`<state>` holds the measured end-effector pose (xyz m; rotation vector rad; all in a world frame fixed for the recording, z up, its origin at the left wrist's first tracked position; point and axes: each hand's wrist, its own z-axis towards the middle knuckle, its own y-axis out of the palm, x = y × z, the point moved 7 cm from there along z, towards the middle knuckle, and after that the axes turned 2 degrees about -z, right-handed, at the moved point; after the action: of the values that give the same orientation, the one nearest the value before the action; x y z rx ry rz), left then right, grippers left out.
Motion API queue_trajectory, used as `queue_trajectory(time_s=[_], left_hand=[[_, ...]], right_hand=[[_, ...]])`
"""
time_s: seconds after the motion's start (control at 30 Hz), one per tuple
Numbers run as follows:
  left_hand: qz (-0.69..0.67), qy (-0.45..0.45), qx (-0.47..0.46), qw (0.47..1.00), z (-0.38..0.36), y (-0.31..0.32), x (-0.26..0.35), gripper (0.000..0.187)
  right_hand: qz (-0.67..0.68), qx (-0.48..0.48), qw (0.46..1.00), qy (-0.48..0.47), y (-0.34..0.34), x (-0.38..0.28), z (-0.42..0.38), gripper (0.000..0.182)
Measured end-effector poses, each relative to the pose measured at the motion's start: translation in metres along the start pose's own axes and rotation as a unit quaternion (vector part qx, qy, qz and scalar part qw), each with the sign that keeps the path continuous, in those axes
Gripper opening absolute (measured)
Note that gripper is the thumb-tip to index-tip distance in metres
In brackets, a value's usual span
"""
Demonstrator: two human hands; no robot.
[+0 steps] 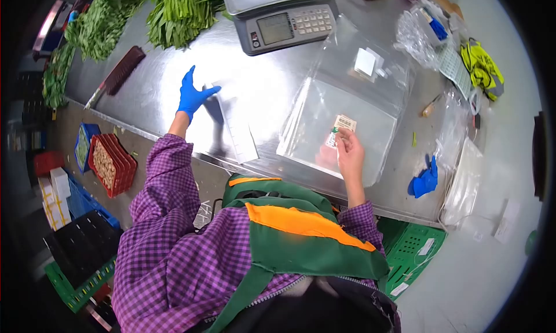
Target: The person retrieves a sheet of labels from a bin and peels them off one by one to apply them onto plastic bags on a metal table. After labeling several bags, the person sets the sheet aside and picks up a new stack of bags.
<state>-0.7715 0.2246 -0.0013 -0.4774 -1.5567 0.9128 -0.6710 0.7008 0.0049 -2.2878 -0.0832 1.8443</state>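
My left hand (193, 97), in a blue glove, is open over the metal table, thumb and fingers spread. Beside its thumb a white strip of backing paper (238, 137) runs toward the table's near edge. My right hand (351, 153) is bare, its fingertips closed together at the lower part of a small printed label (346, 122). This label, with a green mark and dark print, lies over a stack of clear plastic bags (373, 113). Part of it is hidden behind the fingers. Small white papers (365, 62) lie on the upper part of the bags.
A digital scale (284, 29) stands at the back. Leafy green bundles (180, 14) and a brush (124, 70) are at the left. A loose blue glove (425, 179), crumpled plastic and a yellow vest (482, 69) lie right. Red baskets (113, 164) stand on the floor.
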Motion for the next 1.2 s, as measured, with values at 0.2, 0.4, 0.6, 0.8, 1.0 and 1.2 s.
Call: queue_trajectory(time_s=[0.2, 0.4, 0.6, 0.8, 1.0, 1.2], left_hand=[[-0.163, 0.015, -0.062, 0.984, -0.018, 0.057, 0.024, 0.02], [-0.14, 0.351, -0.013, 0.926, -0.107, 0.012, 0.198, 0.038], [-0.169, 0.375, -0.137, 0.901, -0.161, 0.009, 0.223, 0.038], [-0.321, 0.24, -0.23, 0.887, -0.123, -0.018, 0.23, 0.055], [-0.365, 0.133, -0.504, 0.771, -0.133, 0.039, 0.244, 0.059], [-0.505, -0.051, -0.4, 0.763, -0.136, 0.063, 0.225, 0.034]], right_hand=[[-0.011, -0.071, 0.997, -0.008, 0.035, -0.026, -0.003, 0.022], [0.302, -0.126, 0.917, 0.229, 0.078, -0.07, -0.014, 0.033], [0.261, -0.152, 0.948, 0.099, 0.093, -0.086, -0.009, 0.039], [0.034, -0.29, 0.956, -0.02, 0.071, -0.125, -0.015, 0.028], [-0.031, -0.354, 0.925, -0.134, 0.067, -0.168, -0.016, 0.022], [-0.165, 0.047, 0.945, -0.278, 0.019, -0.178, -0.019, 0.027]])
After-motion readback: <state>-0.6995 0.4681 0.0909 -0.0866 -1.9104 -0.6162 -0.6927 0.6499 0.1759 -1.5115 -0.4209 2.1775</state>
